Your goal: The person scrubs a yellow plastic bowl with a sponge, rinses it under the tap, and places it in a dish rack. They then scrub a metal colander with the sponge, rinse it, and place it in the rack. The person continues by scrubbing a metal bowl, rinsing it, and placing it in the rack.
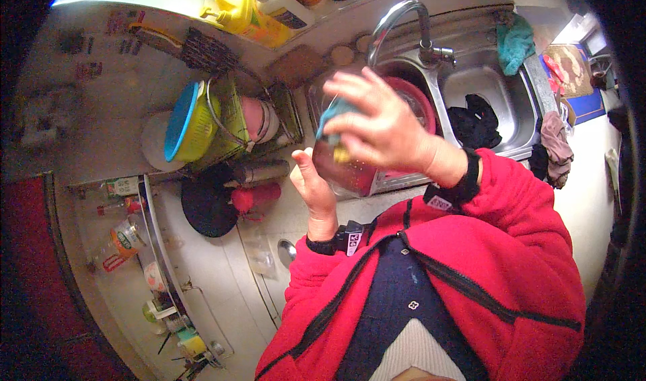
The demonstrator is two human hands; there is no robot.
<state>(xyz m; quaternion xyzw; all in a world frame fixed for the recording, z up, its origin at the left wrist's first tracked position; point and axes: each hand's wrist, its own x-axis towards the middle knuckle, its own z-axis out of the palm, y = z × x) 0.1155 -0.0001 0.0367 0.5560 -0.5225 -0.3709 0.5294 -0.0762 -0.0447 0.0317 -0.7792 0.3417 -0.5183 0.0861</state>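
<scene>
My left hand (315,192) grips the near left rim of a clear see-through container (358,182), thumb raised along its edge. Its exact shape is blurred, and small droplets or bubbles show on its wall. Over it, my right hand (378,124) holds a blue-and-yellow cloth or sponge (329,120) against the container, partly covered by my fingers. Both hands are above the left sink bowl. A pinkish-red basin (429,106) sits in that bowl, half hidden behind my right hand and wrist.
A chrome faucet (425,35) arches over the sink. Black cloth (472,124) lies in the right sink bowl (512,108), and a teal cloth (515,43) hangs over its far corner. Left stand a yellow-green colander (202,129) with a blue rim and a wire rack (287,111). Soap bottles (250,18) line the ledge.
</scene>
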